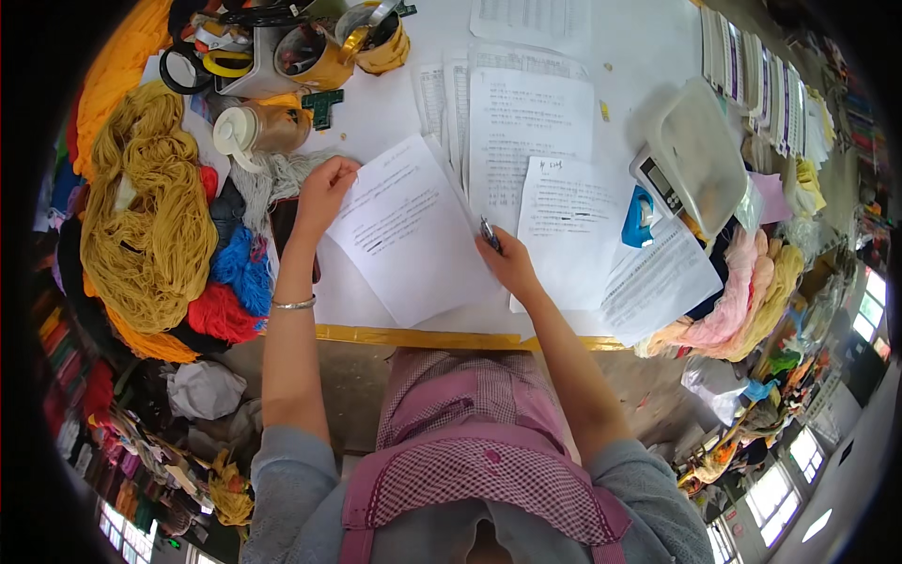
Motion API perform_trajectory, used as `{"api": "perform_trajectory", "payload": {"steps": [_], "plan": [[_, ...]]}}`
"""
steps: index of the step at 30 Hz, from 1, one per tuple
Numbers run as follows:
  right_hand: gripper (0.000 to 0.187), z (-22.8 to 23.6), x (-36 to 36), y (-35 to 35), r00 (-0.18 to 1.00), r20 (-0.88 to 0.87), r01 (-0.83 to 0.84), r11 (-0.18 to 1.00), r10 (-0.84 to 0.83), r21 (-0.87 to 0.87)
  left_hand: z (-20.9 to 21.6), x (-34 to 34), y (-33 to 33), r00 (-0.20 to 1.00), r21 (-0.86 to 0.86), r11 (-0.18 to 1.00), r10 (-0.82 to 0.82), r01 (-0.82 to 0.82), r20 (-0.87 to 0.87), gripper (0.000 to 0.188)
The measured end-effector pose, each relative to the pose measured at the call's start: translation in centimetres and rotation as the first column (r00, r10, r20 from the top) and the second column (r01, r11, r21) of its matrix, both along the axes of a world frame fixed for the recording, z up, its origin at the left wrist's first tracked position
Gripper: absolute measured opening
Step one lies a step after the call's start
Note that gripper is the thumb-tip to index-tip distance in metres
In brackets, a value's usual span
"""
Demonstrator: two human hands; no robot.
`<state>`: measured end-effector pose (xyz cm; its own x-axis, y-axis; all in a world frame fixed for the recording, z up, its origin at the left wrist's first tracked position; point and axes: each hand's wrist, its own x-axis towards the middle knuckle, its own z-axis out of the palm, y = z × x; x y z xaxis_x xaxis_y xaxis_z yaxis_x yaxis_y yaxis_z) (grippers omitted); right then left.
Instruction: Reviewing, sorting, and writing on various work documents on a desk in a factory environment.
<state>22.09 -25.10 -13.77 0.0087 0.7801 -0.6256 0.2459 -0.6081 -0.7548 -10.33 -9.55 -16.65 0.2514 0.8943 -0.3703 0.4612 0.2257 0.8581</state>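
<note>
A white sheet of paper [395,244] with several lines of writing lies tilted on the table before me. My left hand [326,195] pinches its upper left edge between thumb and fingers. My right hand [507,261] is closed around a dark pen [488,232], at the sheet's right side. Just right of that hand rests another written sheet [564,240] with a few crossed-out spots. Under and behind it spreads a larger written page [531,117]. A bracelet circles my left wrist.
Tan yarn skeins [146,197], blue yarn [242,273] and red yarn [224,312] pile up at left. A lidded plastic jug [272,129] and pen cups [383,47] stand at the back left. At right are a scale [658,183], a clear plastic tub [697,150] and pink yarn [728,291].
</note>
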Motion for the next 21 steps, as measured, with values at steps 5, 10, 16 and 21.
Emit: {"api": "perform_trajectory", "payload": {"steps": [5, 10, 16, 21], "plan": [[0.024, -0.2, -0.9, -0.6, 0.956, 0.236, -0.198, 0.977, 0.175, 0.075, 0.8, 2.0, -0.3, 0.93, 0.369, 0.917, -0.009, 0.154, -0.367, 0.013], [0.024, -0.9, -2.2, -3.5, 0.966, 0.13, -0.235, 0.968, 0.222, 0.087, 3.9, 2.5, -1.7, 0.934, 0.223, 0.959, -0.093, 0.177, -0.344, 0.016], [0.019, 4.0, -2.1, -0.5, 0.891, 0.451, -0.219, 0.923, 0.057, 0.316, 5.8, 2.2, -4.6, 0.837, 0.242, 0.887, -0.237, 0.393, -0.493, 0.019], [0.031, 5.3, -6.4, 6.3, 0.893, 0.439, -0.404, 0.607, 0.1, 0.684, 7.5, 4.5, -6.3, 0.842, 0.035, 0.955, -0.242, 0.294, -0.482, 0.021]]}}
